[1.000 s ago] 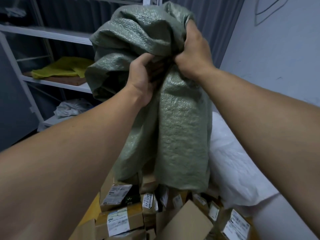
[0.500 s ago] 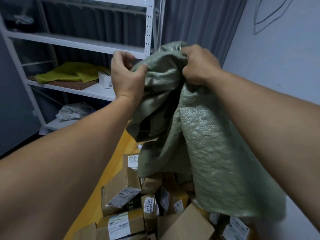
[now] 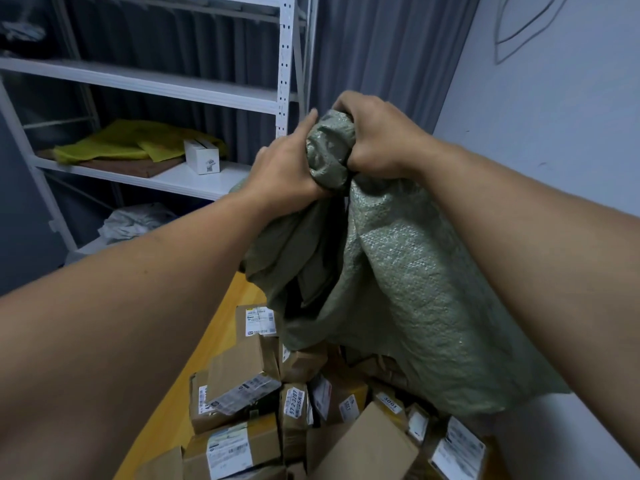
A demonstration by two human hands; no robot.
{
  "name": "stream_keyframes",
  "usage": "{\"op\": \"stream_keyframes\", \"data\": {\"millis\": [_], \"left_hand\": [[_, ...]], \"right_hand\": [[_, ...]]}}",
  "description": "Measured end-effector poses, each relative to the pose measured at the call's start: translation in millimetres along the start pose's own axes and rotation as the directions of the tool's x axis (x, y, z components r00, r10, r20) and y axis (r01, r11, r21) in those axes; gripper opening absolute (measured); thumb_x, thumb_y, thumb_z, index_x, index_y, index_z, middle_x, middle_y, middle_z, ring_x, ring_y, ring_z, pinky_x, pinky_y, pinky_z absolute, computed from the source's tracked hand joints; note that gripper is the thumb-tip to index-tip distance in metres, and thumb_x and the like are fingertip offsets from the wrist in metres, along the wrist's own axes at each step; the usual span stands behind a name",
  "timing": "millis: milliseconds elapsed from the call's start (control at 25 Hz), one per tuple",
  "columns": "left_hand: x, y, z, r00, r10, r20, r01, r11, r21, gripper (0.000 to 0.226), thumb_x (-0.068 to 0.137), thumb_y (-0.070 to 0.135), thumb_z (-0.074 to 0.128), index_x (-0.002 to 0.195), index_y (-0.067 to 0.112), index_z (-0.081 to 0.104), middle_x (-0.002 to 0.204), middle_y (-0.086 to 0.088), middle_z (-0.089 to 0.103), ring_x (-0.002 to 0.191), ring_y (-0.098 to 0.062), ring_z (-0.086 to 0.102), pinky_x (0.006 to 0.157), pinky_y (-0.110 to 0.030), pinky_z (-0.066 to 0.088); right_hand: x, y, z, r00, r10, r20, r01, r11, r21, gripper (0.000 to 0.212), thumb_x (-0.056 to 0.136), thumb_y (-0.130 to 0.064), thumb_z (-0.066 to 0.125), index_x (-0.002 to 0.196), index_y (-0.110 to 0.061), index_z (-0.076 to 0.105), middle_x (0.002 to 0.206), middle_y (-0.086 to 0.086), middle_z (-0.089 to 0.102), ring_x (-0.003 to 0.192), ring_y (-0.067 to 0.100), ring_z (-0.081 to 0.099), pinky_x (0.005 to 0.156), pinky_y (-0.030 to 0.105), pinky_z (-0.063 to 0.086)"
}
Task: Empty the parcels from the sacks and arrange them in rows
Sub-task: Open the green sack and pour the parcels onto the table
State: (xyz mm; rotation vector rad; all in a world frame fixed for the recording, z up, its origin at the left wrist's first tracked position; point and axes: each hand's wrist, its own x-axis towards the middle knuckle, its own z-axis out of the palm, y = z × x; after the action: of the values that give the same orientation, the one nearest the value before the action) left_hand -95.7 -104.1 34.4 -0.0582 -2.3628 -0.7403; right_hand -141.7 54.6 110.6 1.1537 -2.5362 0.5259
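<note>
Green woven sack (image 3: 398, 271) is held up mid-scene over the yellow desk (image 3: 211, 341), with both hands at its bunched top.

- Grip, left hand (image 3: 284, 168): the fingers curl into the gathered fabric and are mostly hidden behind it. The thumb lies up along the bunch.
- Grip, right hand (image 3: 381, 140): the fingers (image 3: 348, 107) are curled tight over the top of the same bunch, clenched on the fabric.
- The hands sit just beside each other with the wad of fabric between them.

The sack body hangs down and to the right, slack and creased. Its lower edge drapes onto the parcels (image 3: 242, 379). I cannot tell whether anything is inside.

The parcels are brown cardboard boxes with white printed labels. They are heaped without order on the near part of the desk, touching one another, several tilted.

Surroundings:
- A white metal shelf rack (image 3: 173, 86) stands far left.
- Its middle shelf carries a yellow cloth (image 3: 117, 143) and a small white box (image 3: 202, 155).
- Crumpled white material (image 3: 135, 220) lies on the shelf below.
- A grey curtain (image 3: 381, 46) hangs at the far side, with a pale wall (image 3: 554, 133) to the right.
</note>
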Motion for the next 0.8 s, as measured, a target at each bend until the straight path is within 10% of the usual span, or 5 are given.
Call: {"op": "stream_keyframes", "data": {"millis": [160, 440, 800], "left_hand": [[3.6, 11.4, -4.9, 0.977, -0.064, -0.204, 0.073, 0.997, 0.038, 0.019, 0.073, 0.044, 0.063, 0.085, 0.029, 0.061, 0.083, 0.004, 0.069, 0.085, -0.027, 0.065, 0.082, -0.043, 0.052], [11.2, 14.4, -32.7, 0.816, -0.454, -0.356, 0.268, 0.845, -0.463, 0.012, 0.072, 0.029, 0.059, 0.063, 0.021, 0.058, 0.067, 0.005, 0.06, 0.067, -0.019, 0.06, 0.065, -0.04, 0.052], [17.1, 29.2, -32.8, 0.821, -0.564, -0.086, 0.267, 0.513, -0.816, 0.019, 0.092, 0.021, 0.057, 0.101, 0.008, 0.066, 0.089, -0.005, 0.067, 0.084, -0.015, 0.063, 0.076, -0.019, 0.055]], "right_hand": [[-7.8, 4.3, -3.7, 1.0, 0.003, -0.001, -0.002, 0.987, 0.159, 0.074, 0.066, -0.025, 0.083, 0.13, -0.022, 0.045, 0.111, -0.003, 0.061, 0.1, 0.015, 0.062, 0.086, 0.04, 0.054], [-46.7, 65.4, 43.2, 0.942, 0.171, 0.287, -0.276, 0.883, 0.379, 0.129, 0.05, -0.056, 0.096, 0.153, -0.029, 0.024, 0.142, -0.012, 0.049, 0.128, 0.008, 0.051, 0.114, 0.037, 0.04], [-9.6, 17.5, 60.8, 0.998, 0.038, 0.047, -0.059, 0.717, 0.694, 0.119, 0.054, -0.044, 0.097, 0.151, -0.021, 0.032, 0.142, -0.007, 0.053, 0.13, 0.008, 0.05, 0.111, 0.036, 0.045]]}}
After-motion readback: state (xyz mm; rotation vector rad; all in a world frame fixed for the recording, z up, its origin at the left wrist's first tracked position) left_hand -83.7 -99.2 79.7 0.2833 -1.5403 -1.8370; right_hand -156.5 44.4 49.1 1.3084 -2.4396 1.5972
